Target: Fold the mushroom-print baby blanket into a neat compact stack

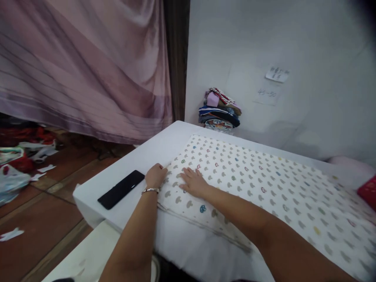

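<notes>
A white cloth point(264, 184) printed with small coloured mushroom shapes lies folded flat on a white table point(164, 143). My left hand point(155, 175), with a bracelet on its wrist, is curled over the cloth's left edge and grips it. My right hand point(194, 182) lies flat, fingers spread, pressing on the cloth just right of the left hand. A black phone point(121, 189) lies on the table to the left of my left hand.
A pile of folded clothes point(220, 109) stands on the table's far end against the white wall, under two paper notes point(277, 73). A purple curtain point(82, 66) hangs at the left. Bags and paper scraps point(17, 164) litter the wooden floor. A red item point(368, 192) sits at the right edge.
</notes>
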### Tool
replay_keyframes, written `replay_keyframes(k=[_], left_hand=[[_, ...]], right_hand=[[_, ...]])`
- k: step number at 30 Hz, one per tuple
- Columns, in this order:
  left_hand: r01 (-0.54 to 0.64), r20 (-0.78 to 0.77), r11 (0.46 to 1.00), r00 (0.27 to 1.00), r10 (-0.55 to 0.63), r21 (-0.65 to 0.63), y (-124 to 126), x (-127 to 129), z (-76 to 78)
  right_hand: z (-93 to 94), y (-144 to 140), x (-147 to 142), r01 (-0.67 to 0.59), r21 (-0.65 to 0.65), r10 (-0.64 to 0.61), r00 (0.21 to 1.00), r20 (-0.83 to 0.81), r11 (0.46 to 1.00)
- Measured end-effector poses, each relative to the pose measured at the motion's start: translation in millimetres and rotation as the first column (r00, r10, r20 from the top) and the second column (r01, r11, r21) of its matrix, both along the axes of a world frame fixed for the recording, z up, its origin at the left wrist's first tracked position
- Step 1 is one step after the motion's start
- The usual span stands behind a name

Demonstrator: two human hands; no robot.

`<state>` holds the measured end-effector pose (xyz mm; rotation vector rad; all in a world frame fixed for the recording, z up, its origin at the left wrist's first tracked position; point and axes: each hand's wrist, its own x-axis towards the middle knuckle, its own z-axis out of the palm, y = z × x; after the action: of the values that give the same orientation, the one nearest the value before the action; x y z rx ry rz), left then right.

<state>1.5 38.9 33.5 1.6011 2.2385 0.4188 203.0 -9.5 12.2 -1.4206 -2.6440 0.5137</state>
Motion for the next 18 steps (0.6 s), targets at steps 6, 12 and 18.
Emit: replay_keyframes(k=[6, 12, 18], left_hand=[[0.060, -0.045, 0.998, 0.997, -0.060, -0.006, -2.3, -0.4, 4.5], [0.115, -0.161, 0.992, 0.980, -0.121, -0.041, 16.7, -3.8, 0.4], [0.211, -0.368, 0.970, 0.898, -0.242, -0.122, 21.1, -6.1, 13.6]], right_hand=[[2.8, -103.6, 93.0, 0.115, -0.068, -0.115, 0.993, 0.007, 0.991], [2.3, -252.4, 250.3, 0.423, -0.087, -0.414, 0.905, 0.101, 0.902], [-22.9, -410.8, 379.4, 0.771, 0.103, -0.773, 0.601, 0.203, 0.628]])
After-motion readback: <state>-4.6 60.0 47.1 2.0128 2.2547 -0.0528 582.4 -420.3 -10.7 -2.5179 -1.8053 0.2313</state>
